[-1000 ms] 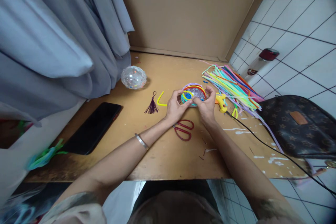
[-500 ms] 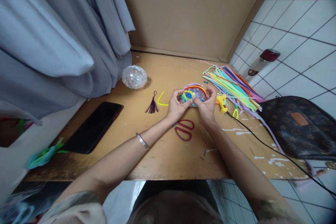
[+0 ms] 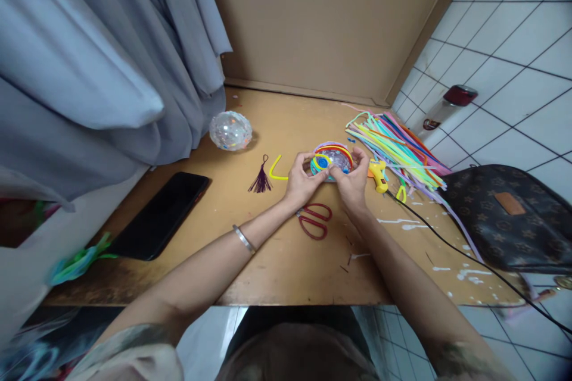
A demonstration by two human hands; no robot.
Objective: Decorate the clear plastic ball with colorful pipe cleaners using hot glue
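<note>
Between my two hands is a clear round ball (image 3: pixel 334 159) wrapped with red, yellow, lilac and teal pipe cleaners. My left hand (image 3: pixel 305 177) grips its left side, thumb and fingers at a yellow pipe cleaner loop around a blue spot. My right hand (image 3: pixel 353 175) holds the right side, its thumb at the near edge. Just left of my left hand lies a bent yellow pipe cleaner (image 3: pixel 277 174), with a dark purple tassel (image 3: pixel 260 180) beside it. Red-handled scissors (image 3: pixel 315 221) lie below, between my forearms.
A yellow glue gun (image 3: pixel 379 177) with a black cord lies right of my right hand. Behind it is a pile of colourful pipe cleaners (image 3: pixel 393 146). A second clear ball (image 3: pixel 230 131), a black phone (image 3: pixel 159 214) and a brown patterned bag (image 3: pixel 513 220) also rest on the table.
Both hands stay around the wrapped ball with almost the same grip. The whole view has shifted very slightly; nothing was taken up or let go.
</note>
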